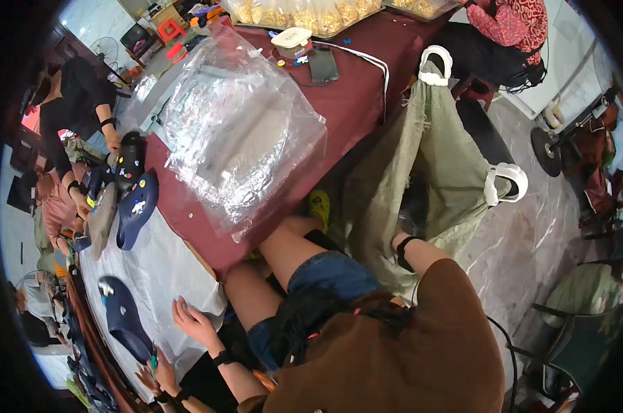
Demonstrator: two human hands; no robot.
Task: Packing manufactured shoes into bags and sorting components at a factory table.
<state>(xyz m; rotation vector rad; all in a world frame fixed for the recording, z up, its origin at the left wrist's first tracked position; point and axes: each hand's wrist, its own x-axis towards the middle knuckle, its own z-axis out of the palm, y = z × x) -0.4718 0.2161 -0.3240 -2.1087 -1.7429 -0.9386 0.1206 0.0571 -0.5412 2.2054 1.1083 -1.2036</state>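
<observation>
My left hand (194, 322) rests over the pale sheet covering a side table, its fingers spread and holding nothing. Close by lies a navy clog (122, 313) with a small white decoration on its toe. My right hand (399, 239) reaches into a large grey-green woven sack (387, 179); its fingers are lost in the shadow of the opening. White rounded pieces (507, 184) sit at two upper corners of the sack. In front of me, a big clear plastic bag (235, 138) lies over the maroon tablecloth (346, 89).
Another person's hand (163, 372) touches the navy clog's near end. A person in black (77, 103) handles clogs at the far left, beside a second navy clog (138, 210). Bagged small items (304, 15), a lidded tub (292, 41) and a dark phone-like slab (323, 65) stand farther back.
</observation>
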